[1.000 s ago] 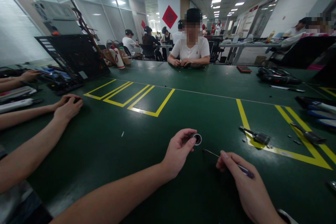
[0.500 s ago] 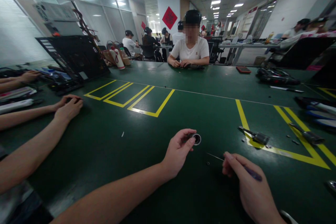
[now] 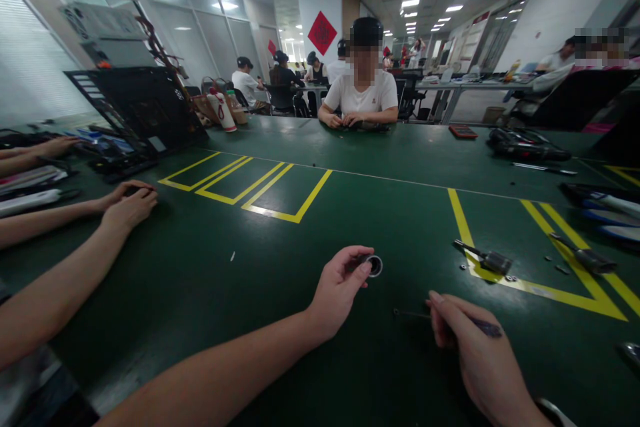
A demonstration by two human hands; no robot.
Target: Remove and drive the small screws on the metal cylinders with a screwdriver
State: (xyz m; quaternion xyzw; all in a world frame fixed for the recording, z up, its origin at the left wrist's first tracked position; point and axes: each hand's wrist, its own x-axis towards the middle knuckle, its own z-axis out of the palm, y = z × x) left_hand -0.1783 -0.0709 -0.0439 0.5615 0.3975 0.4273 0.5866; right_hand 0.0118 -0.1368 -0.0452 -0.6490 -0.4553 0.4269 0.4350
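Note:
My left hand (image 3: 339, 290) pinches a small black ring with a pale rim (image 3: 375, 265) between thumb and forefinger, just above the green table (image 3: 260, 280). To its right, my right hand (image 3: 470, 353) grips a thin screwdriver (image 3: 453, 320) with a dark purple handle. Its shaft lies almost flat, and the tip points left at a tiny screw (image 3: 396, 311) on the table.
Another screwdriver (image 3: 484, 257) and several loose screws lie on the yellow tape lines at right, with more tools (image 3: 583, 255) beyond. A co-worker's arms (image 3: 75, 240) rest on the table at left near an open black computer case (image 3: 135, 113). A person in white (image 3: 361, 90) sits opposite.
My right hand has dropped lower and slightly right, and the screwdriver has tilted down until its tip reaches the small screw on the table. My left hand and the ring have stayed put.

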